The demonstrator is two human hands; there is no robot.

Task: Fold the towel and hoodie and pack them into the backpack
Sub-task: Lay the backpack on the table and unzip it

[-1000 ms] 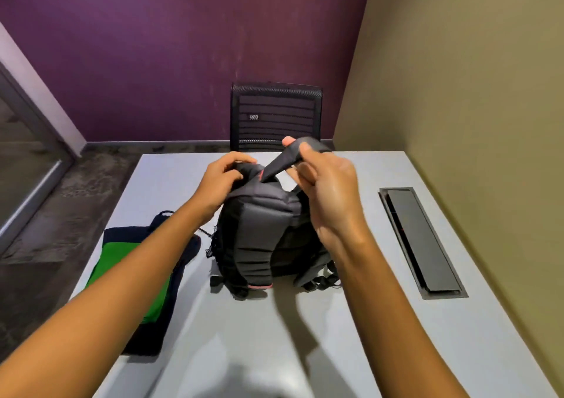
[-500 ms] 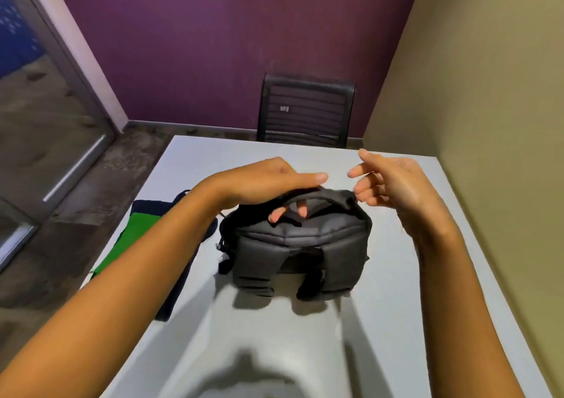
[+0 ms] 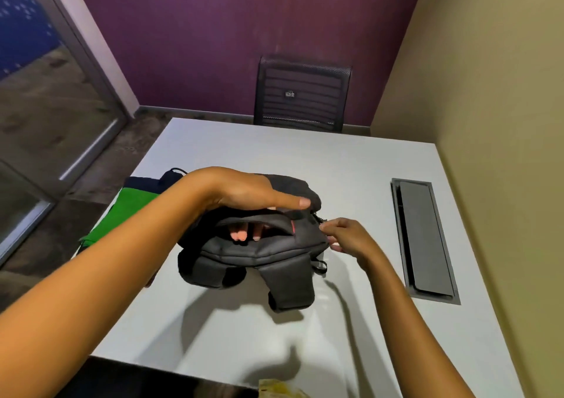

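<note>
- Standing near the middle of the white tabletop (image 3: 351,168): a dark grey backpack (image 3: 259,248), back panel and padded shoulder straps (image 3: 293,287) facing the camera, straps hanging down onto the surface.
- Reaching across the top of the backpack from the left: the left hand (image 3: 244,191), palm down, thumb stretched out straight along the upper edge.
- Curling over the top and showing through the gap under the carry handle (image 3: 259,219): the left fingers (image 3: 239,234), hooked round the top of the bag, tips close together.
- Closing in at the upper right corner of the backpack: the right hand (image 3: 348,235), its fingers (image 3: 328,226) drawn together in a pinch, possibly on a zip pull, though that spot is too small and dark for certainty.
- Lying flat on the tabletop to the left of the backpack and partly hidden behind the left forearm: a bright green cloth (image 3: 131,208), probably the towel, resting on top of a dark navy garment (image 3: 143,181) with a black cord looping out at its far end, probably the hoodie.
- Sitting flush in the tabletop well to the right of the backpack: a long grey cable hatch (image 3: 424,238).
- Standing at the far edge of the tabletop against the purple wall: a black mesh-backed chair (image 3: 302,95).
- Showing blurred at the bottom edge, below the near rim of the tabletop: something yellowish (image 3: 280,393), too unclear for naming.
</note>
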